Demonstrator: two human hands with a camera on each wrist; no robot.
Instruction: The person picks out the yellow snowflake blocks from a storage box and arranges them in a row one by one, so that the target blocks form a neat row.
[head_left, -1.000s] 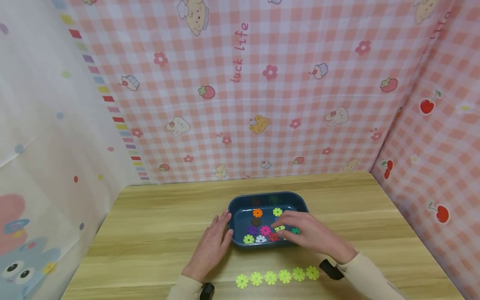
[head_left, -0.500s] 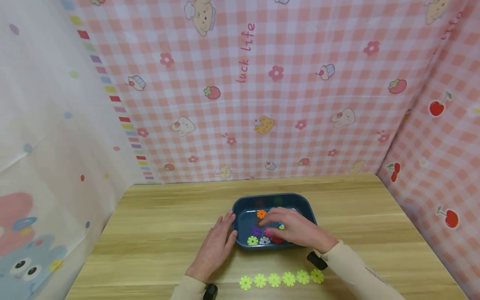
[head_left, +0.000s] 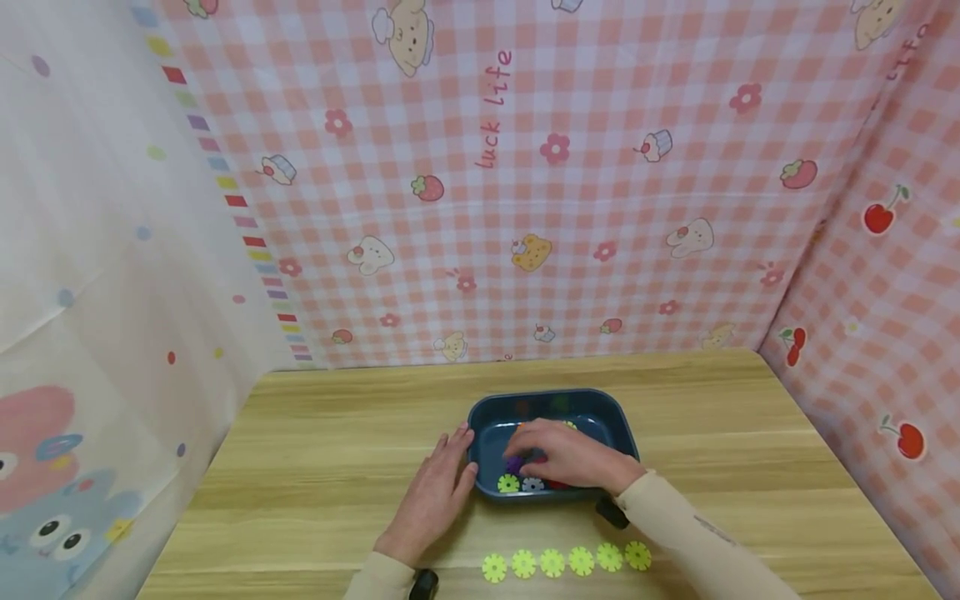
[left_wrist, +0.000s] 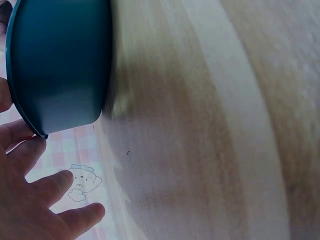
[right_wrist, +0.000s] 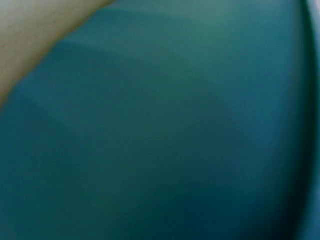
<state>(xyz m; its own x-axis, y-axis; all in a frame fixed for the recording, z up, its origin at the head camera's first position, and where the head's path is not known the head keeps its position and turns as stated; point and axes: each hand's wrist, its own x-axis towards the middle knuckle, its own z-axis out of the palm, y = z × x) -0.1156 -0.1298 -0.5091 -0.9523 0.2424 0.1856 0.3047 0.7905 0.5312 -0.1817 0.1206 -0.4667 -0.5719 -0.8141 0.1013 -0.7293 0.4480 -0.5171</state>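
A dark blue tray (head_left: pixel 480 417) holds several small notched plastic discs. My left hand (head_left: pixel 433 493) lies at the tray's left side with extended fingers touching its rim; the left wrist view shows those fingertips (left_wrist: pixel 35 147) against the rim. My right hand (head_left: pixel 566 452) reaches down inside the tray, fingers bent and thumb apart from them, over a purple disc (head_left: pixel 514 465). Just in front of that hand are a lime disc (head_left: pixel 507 483) and a white disc (head_left: pixel 532 484). The hand covers much of the other discs. In the right wrist view the fingertips are out of sight.
Along the front of the wooden table (head_left: pixel 322 467) runs a row of several lime discs (head_left: pixel 552 563), near the right forearm. Patterned cloth (head_left: pixel 600 200) hangs behind and at both sides of the table.
My right hand has moved left within the tray, from above the right-hand discs to the purple disc. My left hand stays at the rim. The head view has shifted slightly.
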